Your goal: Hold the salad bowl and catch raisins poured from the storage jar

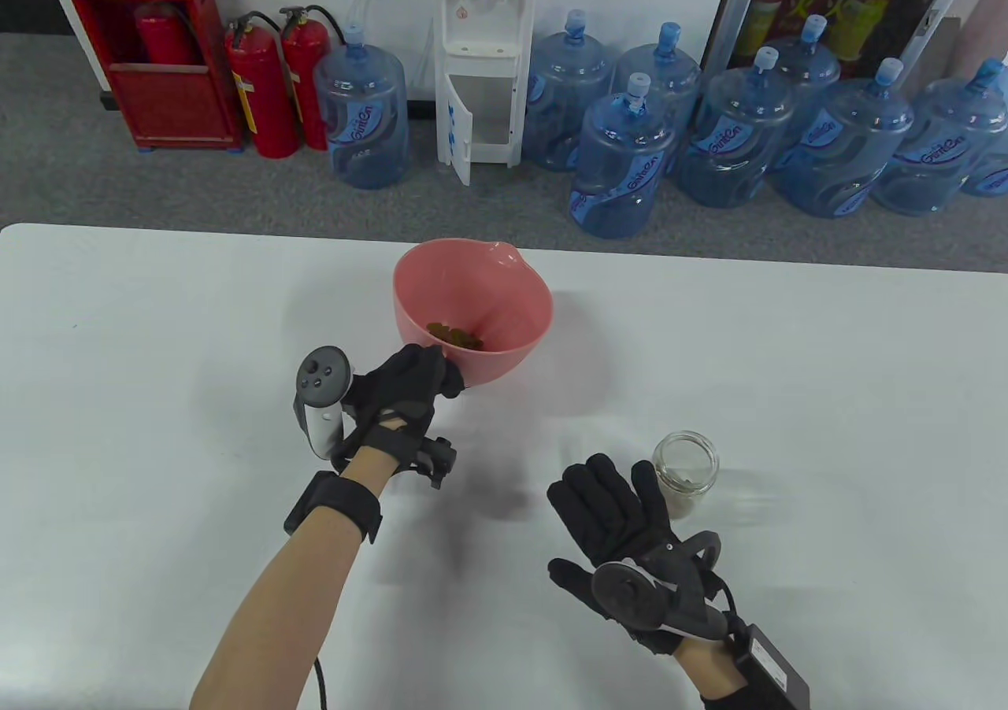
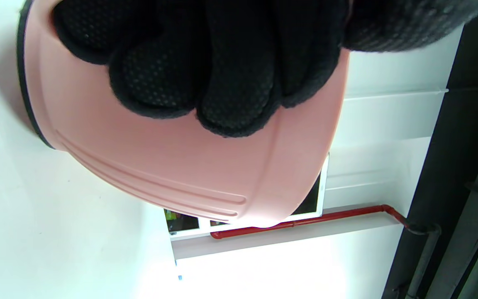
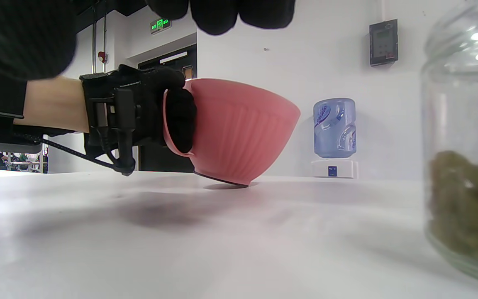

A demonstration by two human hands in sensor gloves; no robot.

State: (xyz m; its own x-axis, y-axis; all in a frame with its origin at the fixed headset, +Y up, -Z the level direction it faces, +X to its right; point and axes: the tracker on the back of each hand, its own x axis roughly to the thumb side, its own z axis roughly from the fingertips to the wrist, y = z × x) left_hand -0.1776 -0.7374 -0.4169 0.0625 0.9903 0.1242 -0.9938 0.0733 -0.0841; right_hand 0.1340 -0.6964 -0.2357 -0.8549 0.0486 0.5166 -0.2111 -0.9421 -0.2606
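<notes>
Left hand [image 1: 409, 395] grips the near rim of the pink salad bowl [image 1: 480, 308]: thumb over the lip, fingers [image 2: 222, 83] curled under the outer wall per the left wrist view. Bowl is tipped on its base edge, near side raised, mouth angled away from the person. Small heap of raisins [image 1: 454, 338] sits low inside by the gripped rim, so some are already in. My read: the grip is there to steady the bowl against tipping while it's tilted.

Right hand [image 1: 622, 521] hovers flat, fingers straight and spread, holding nothing, just beside the storage jar [image 1: 685, 470]. Jar stands upright on the table [image 1: 157, 348], lid off, some raisins left at its bottom, well apart from the bowl. Upright and released reads as pour paused or finished; can't tell which.
</notes>
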